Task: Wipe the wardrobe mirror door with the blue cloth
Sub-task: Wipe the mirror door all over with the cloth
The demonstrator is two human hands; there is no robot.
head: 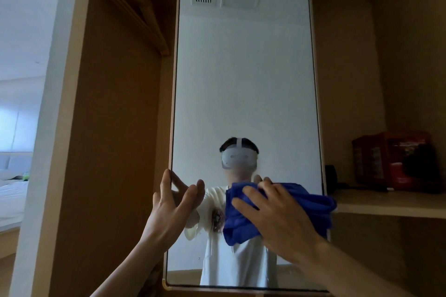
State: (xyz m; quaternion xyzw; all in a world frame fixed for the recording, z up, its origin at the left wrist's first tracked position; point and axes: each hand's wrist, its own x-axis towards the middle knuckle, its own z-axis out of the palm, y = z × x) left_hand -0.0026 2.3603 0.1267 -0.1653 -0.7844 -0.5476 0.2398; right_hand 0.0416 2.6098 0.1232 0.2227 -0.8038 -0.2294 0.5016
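Note:
The tall wardrobe mirror door (pixel 243 79) fills the middle of the view, framed in light wood. My right hand (pixel 277 217) presses the bunched blue cloth (pixel 311 202) flat against the lower right of the glass, fingers spread over it. My left hand (pixel 173 202) is at the mirror's left edge at the same height: the thumb is hooked round the frame and the fingers lie straight on the glass. The mirror reflects a person in a white shirt with a headset.
Wooden hangers (pixel 140 17) hang on a rail in the open wardrobe bay to the left. On the right, a shelf (pixel 391 205) carries a red package (pixel 395 159) and a small black object (pixel 331 176). A bed (pixel 12 190) lies far left.

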